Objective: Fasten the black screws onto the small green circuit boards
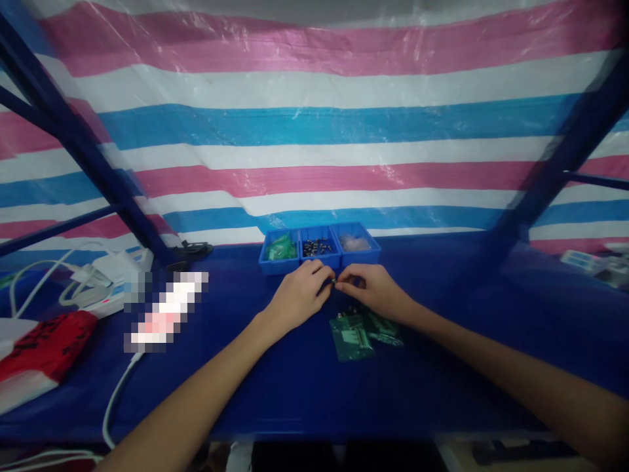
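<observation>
My left hand [299, 296] and my right hand [371, 290] meet over the blue table, fingertips pinched together on a tiny dark part [333, 281] between them. Just behind the hands stand three small blue bins [319, 248]: the left one holds green pieces, the middle one small dark parts, the right one pale pieces. Below my right hand lie green transparent bags [363, 333] with small parts inside, flat on the table.
A white power strip and coiled white cables [98, 278] sit at the left, with a red and white bag [39, 357] near the left edge. A dark object [194, 249] lies behind. Blue frame posts and a striped tarp enclose the table.
</observation>
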`<state>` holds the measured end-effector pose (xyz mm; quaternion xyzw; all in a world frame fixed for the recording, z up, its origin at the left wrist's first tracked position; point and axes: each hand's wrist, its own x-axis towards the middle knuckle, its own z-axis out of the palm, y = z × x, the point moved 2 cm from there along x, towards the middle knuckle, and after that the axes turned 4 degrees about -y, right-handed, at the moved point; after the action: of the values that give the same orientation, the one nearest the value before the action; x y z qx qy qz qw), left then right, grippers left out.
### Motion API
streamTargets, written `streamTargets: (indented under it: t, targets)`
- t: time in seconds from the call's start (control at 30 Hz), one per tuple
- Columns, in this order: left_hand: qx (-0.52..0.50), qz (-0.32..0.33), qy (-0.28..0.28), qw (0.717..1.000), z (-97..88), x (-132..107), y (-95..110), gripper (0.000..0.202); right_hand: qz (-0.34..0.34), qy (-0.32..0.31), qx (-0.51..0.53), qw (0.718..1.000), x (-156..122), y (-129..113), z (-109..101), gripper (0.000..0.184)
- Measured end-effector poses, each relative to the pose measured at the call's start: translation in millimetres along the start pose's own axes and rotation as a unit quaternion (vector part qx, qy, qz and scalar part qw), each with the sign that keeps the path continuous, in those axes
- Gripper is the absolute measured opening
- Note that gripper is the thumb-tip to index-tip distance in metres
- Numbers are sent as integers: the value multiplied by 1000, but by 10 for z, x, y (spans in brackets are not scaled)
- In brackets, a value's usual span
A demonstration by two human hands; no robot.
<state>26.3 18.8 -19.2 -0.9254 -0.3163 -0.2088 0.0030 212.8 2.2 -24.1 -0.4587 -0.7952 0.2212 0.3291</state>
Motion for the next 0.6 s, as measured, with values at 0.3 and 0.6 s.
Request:
streamTargets:
  t: [0.3, 0.6]
  targets:
    - [4, 5, 0, 1000, -7, -4, -9, 10, -6, 10, -2, 1000, 5, -9, -4, 10]
    - [15, 3, -6, 1000, 0, -3, 11, 11, -9, 24, -4, 1000, -7, -29, -9, 12]
